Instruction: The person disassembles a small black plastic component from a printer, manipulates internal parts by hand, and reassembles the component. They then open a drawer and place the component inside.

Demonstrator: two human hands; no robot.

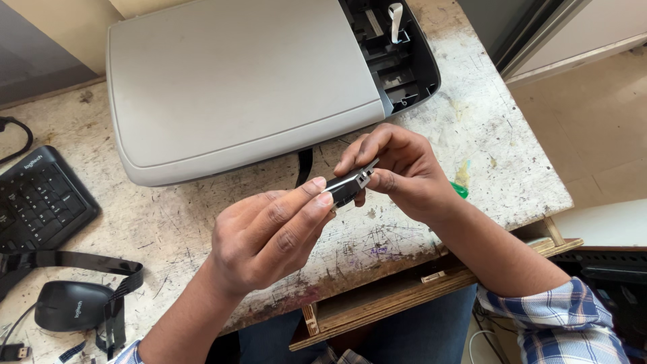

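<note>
Above the table's [472, 128] front edge, my left hand [266, 236] and right hand [404, 172] pinch a small black part [349, 187]; the printer [249, 81] sits at twelve o'clock, open tabletop at nine.

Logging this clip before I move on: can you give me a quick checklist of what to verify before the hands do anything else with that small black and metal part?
1. Small black and metal part pinched at both ends: ok.
2. Left hand grip by thumb and forefinger: ok.
3. Right hand grip on the metal end: ok.
4. Part held above the worn table, apart from the grey printer: ok.
5. Part intact: cannot tell, fingers cover much of it.
6. Green item behind the right hand: cannot tell what it is.
</note>
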